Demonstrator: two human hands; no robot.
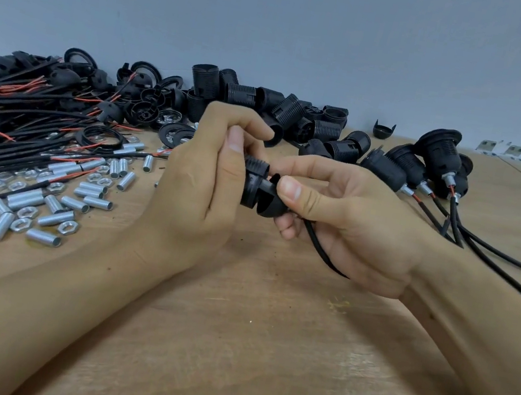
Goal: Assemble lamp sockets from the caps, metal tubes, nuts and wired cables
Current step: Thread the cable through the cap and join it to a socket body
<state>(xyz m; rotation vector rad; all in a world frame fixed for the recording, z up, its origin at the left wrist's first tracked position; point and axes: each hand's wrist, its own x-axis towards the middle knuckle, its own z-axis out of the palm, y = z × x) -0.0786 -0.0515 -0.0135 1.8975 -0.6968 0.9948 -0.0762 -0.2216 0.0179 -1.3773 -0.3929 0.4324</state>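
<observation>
My left hand [200,183] grips a black threaded socket body [254,180] above the middle of the wooden table [242,351]. My right hand [349,220] pinches the black cap [269,200] against that body, thumb on top. A black cable [320,246] runs out of the cap under my right palm. Loose metal tubes [57,206] and nuts [67,227] lie at the left. A heap of wired cables [12,115] with red and black leads sits behind them.
A pile of black threaded socket bodies [268,104] and rings [102,138] lies along the back by the blue wall. Several finished sockets [432,165] with cables trail off to the right. A single cap [384,130] sits at the back right.
</observation>
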